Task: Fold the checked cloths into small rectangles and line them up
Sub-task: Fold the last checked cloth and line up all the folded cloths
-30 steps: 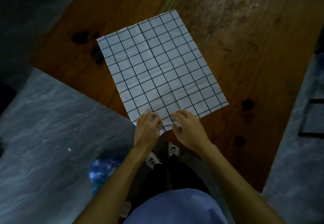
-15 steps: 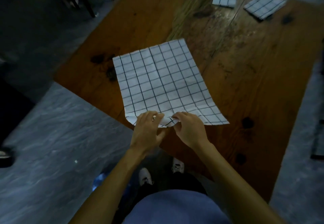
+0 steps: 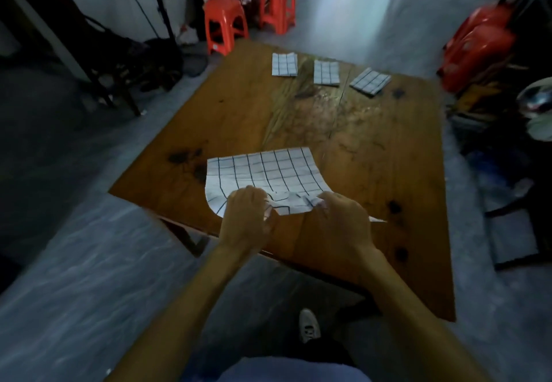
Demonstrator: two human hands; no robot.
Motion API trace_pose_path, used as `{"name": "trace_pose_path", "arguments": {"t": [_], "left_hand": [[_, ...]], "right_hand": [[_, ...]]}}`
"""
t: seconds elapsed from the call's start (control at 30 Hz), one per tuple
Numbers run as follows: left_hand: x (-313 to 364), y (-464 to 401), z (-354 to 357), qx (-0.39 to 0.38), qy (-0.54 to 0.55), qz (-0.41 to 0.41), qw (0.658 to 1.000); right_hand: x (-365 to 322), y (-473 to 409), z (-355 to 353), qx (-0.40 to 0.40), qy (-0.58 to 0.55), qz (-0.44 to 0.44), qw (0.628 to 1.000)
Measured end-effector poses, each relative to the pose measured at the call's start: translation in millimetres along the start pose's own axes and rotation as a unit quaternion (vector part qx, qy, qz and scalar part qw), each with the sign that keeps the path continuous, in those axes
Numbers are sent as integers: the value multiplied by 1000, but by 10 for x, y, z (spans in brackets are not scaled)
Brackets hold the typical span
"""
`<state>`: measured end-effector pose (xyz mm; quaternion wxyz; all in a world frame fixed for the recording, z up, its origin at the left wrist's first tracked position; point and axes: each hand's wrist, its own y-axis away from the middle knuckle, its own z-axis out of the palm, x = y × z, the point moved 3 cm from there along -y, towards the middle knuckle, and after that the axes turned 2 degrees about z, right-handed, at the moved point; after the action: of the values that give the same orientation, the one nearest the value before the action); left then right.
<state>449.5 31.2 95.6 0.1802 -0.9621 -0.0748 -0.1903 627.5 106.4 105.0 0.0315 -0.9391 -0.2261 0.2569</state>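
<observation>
Both the left hand [image 3: 248, 220] and right hand [image 3: 343, 220] pinch the checked cloth's [image 3: 268, 172] raised near edge, fingers curled closed, by the wooden table's [image 3: 388, 148] near edge.

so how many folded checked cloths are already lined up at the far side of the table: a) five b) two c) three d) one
c: three folded cloths lie in a row at the far edge of the table, the left one, the middle one and the right one turned at an angle.
</observation>
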Motion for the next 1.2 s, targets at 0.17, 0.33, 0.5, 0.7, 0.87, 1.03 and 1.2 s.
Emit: {"name": "trace_pose_path", "arguments": {"t": [0.17, 0.33, 0.5, 0.7, 0.87, 1.03, 1.2], "left_hand": [[80, 59, -112, 26, -6, 1, 1000], [38, -71, -488, 45, -19, 83, 995], [-11, -374, -911, 74, 12, 118, 990], [-90, -1013, -1069, 91, 13, 105, 990], [-237, -1694, -767, 63, -17, 85, 994], [-480, -2484, -263, 20, -55, 65, 996], [-634, -3323, 244, -1, -91, 50, 995]], "right_hand": [[-368, 159, -294, 60, 29, -26, 997], [-255, 199, -699, 111, 66, -25, 991], [-208, 35, -1037, 134, 101, -23, 986], [-121, -534, -1254, 154, 100, -27, 983], [159, -1321, -1063, 143, 93, -18, 985], [621, -2191, -757, 121, 66, -11, 990], [1124, -3005, -498, 126, 40, 14, 991]]}}
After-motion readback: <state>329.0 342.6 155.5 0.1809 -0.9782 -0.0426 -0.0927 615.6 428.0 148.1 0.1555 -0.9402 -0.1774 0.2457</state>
